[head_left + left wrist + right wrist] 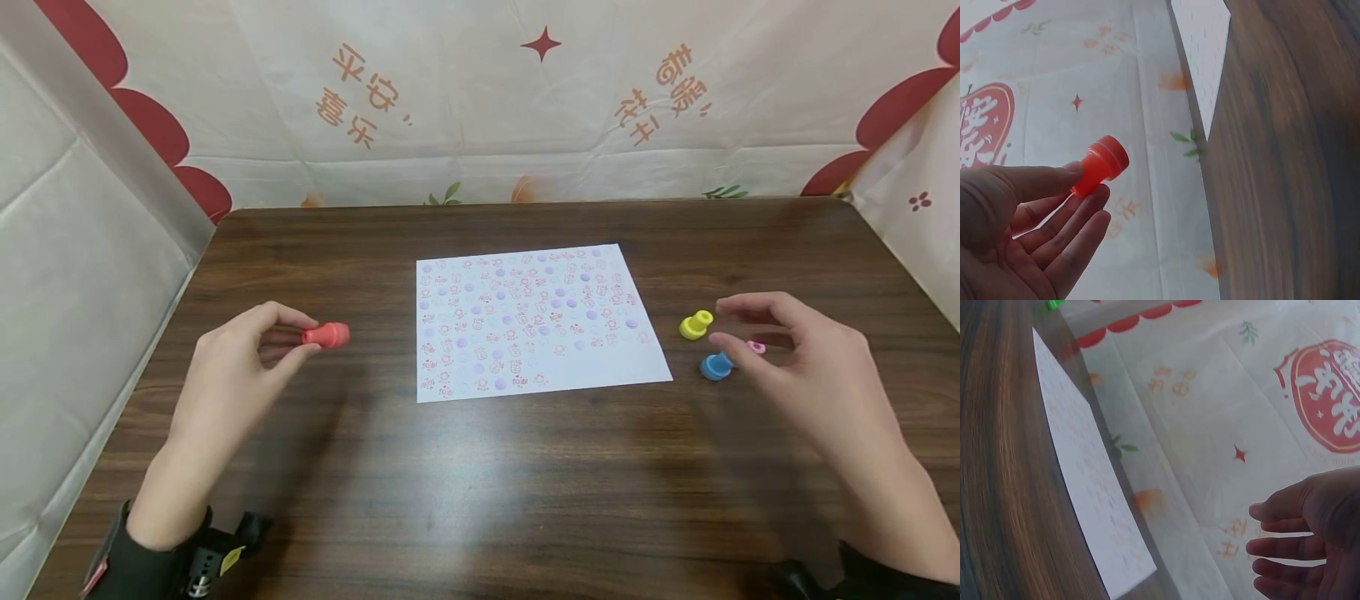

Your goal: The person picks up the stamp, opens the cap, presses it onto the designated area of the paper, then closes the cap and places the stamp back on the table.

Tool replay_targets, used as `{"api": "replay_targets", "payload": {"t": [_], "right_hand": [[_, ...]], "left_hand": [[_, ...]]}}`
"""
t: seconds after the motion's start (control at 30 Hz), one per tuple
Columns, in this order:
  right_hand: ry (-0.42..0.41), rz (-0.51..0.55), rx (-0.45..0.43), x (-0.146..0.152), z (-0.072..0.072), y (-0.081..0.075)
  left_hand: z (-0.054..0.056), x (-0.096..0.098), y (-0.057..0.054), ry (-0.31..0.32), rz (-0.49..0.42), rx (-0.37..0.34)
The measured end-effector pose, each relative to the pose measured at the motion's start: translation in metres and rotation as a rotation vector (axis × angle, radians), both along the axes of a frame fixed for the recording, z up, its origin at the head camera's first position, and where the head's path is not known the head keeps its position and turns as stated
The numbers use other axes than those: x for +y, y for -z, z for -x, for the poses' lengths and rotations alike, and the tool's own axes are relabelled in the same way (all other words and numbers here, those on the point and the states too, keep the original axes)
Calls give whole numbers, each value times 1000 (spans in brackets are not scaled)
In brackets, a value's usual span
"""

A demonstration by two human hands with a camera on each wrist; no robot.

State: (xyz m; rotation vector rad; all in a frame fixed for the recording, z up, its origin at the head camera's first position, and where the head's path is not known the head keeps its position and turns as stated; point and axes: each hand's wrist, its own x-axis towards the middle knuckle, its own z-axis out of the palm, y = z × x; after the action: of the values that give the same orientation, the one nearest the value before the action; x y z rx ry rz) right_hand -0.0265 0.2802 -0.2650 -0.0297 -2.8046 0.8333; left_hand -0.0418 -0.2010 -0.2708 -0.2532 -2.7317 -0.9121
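Observation:
My left hand [232, 367] pinches a small red stamp [327, 335] between thumb and fingers, held over the left part of the table. In the left wrist view the red stamp [1102, 164] points away from the palm, wide end outward. At the right, my right hand [817, 367] hovers with its fingers loosely bent and nothing in them. Just beyond its fingertips stands a yellow stamp [696, 325]; a blue stamp [717, 367] is by the thumb. A pink stamp [756, 347] shows partly behind the hand.
A white sheet of paper [540, 325], covered with rows of red and purple stamped prints except at its lower right, lies mid-table. Dark wood-grain table [465, 483] surrounds it. A printed white cloth [465, 100] hangs behind the back edge.

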Motion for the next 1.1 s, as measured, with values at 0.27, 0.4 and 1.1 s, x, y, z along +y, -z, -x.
{"api": "replay_targets", "payload": {"t": [0.27,0.4,1.1], "right_hand": [[-133,12,86,-29,3,3],[-205,-18,136,-47,2,8],[-473,52,11,-113,-3,37]], "left_hand": [[0,21,0,85,-115,-71],[-1,32,3,114,-165,-127],[-4,68,29,293,-413,-340]]}}
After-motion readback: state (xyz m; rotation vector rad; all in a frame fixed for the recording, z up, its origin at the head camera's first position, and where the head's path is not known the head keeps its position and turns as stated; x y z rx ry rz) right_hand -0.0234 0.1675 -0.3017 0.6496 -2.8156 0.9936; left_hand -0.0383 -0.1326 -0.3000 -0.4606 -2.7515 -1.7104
